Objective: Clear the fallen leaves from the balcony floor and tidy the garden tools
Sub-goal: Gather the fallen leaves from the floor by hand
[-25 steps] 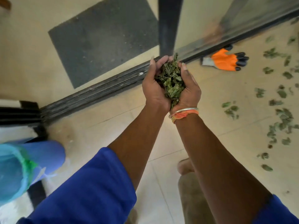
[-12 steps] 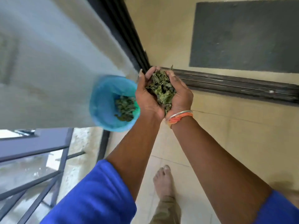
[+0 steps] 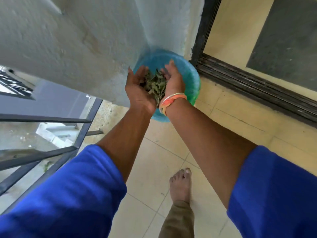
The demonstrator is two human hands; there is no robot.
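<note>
Currently carried: a heap of green leaves (image 3: 155,85), lying between two cupped palms.
Left hand (image 3: 139,91): palm turned inward, fingers nearly straight and slack, forming one wall of the cup rather than closing round the leaves.
Right hand (image 3: 173,81): the same on the other side, with its fingers spread loosely. A bangle (image 3: 172,100) sits at the wrist.
Where the leaves are: directly above the blue bin (image 3: 189,74), which stands on the floor (image 3: 154,162) in the corner between the pale wall (image 3: 77,42) and the dark door track (image 3: 257,86).
Step in hand: by my reading, the drop. The palms seem to be parting at the fingertips, so this handful looks ready to fall in.
Done: one double handful gathered and brought to the bin.
Left: letting this load go, then any leaves on the rest of the balcony, and the garden tools. I'd put the task no further than midway, and that is a guess.
Hidden: the hands cover the inside of the bin, so how full it is cannot be told. Its base is behind the wrists.
Cut off: most of the balcony floor lies outside the view, and no tool shows anywhere.
Hard to make out: the wall and the railing (image 3: 51,152) are smeared by motion, and single leaves in the heap blur together.
</note>
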